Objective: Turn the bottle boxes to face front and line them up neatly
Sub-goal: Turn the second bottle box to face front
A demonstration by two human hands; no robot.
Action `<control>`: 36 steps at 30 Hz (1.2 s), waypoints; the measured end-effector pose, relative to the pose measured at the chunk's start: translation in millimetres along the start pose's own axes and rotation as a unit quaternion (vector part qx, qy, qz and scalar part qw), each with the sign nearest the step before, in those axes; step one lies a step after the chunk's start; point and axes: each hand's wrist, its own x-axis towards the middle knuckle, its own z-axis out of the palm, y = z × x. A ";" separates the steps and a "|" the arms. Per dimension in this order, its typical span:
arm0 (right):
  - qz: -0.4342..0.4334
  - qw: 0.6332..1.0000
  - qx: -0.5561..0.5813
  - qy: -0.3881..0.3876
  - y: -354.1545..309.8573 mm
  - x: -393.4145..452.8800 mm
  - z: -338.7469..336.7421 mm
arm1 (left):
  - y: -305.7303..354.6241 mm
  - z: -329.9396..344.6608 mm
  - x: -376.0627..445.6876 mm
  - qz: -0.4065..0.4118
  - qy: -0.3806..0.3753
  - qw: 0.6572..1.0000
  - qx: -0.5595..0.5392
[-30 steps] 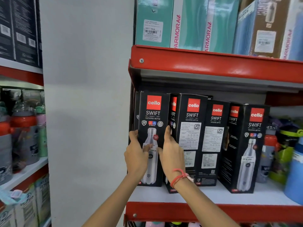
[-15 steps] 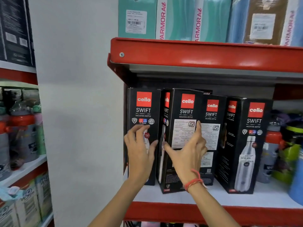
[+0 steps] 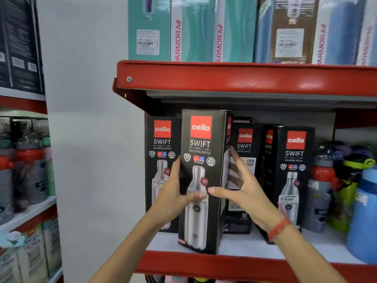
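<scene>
Several black Cello Swift bottle boxes stand on a red-edged shelf (image 3: pixel 234 262). The second box (image 3: pixel 202 152) from the left is pulled forward near the shelf's front edge, its bottle picture facing me. My left hand (image 3: pixel 175 193) grips its left edge, thumb across the front. My right hand (image 3: pixel 242 186) holds its right side, fingers spread along that face and thumb on the front. The leftmost box (image 3: pixel 162 144) faces front behind it. A third box (image 3: pixel 244 152) shows its printed label side. The rightmost box (image 3: pixel 293 158) faces front, angled.
Loose bottles, red (image 3: pixel 322 180), green (image 3: pixel 353 180) and blue (image 3: pixel 365 217), crowd the shelf's right end. The red shelf above (image 3: pixel 244 78) carries teal and blue cartons. A white wall (image 3: pixel 87 139) lies to the left, and beyond it another shelf (image 3: pixel 26 213) with bottles.
Both hands left the leftmost box and took the second one. That box has been turned from its label side to its picture front and pulled forward.
</scene>
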 end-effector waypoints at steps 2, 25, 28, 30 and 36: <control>0.021 0.998 -0.015 -0.058 -3.8 3.0 -6.4 | 2.9 5.2 -2.2 0.004 0.010 0.999 0.036; 0.032 0.907 -0.382 0.175 23.9 56.4 23.4 | -1.3 68.0 41.9 -0.078 0.169 0.914 0.361; -0.054 0.904 -0.349 0.240 28.2 42.4 20.0 | -5.2 70.1 38.5 -0.053 0.189 0.897 0.396; -0.110 0.883 -0.336 0.309 30.8 35.5 16.5 | -9.7 71.3 38.3 -0.027 0.199 0.888 0.413; 0.051 0.855 -0.373 0.355 40.1 36.6 7.6 | -8.5 74.2 38.8 0.019 0.238 0.846 0.477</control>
